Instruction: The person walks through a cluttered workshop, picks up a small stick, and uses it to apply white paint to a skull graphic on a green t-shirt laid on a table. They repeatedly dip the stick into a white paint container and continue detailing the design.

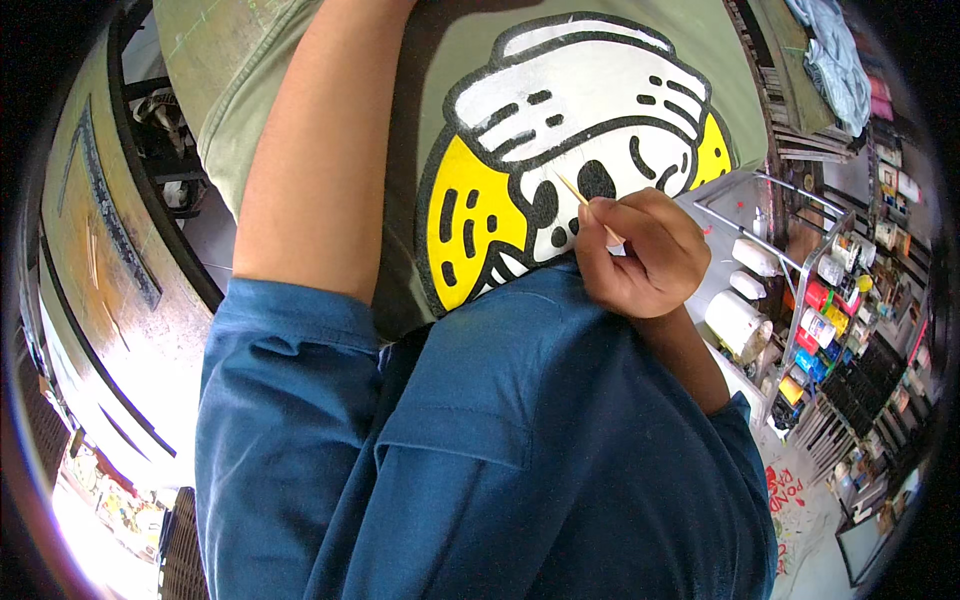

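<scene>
Olive-green fabric (428,92) lies stretched before me, bearing a large printed cartoon figure (590,90) in white, yellow and black. My right hand (645,255) is closed in a pinch around a toothpick (574,190), a thin, pale wooden stick. Its pointed end reaches over the white and black area of the figure, near a black oval. Whether the tip touches the print I cannot tell. My left forearm stretches up across the left part of the fabric, and its hand lies beyond the top edge of the picture.
On the right, a metal rack (800,290) holds several paint bottles and tubs, with a large white container (735,322) beside it. Light blue cloth (838,70) hangs at the upper right. To the left stands a worn printing board (135,290) with dark edges.
</scene>
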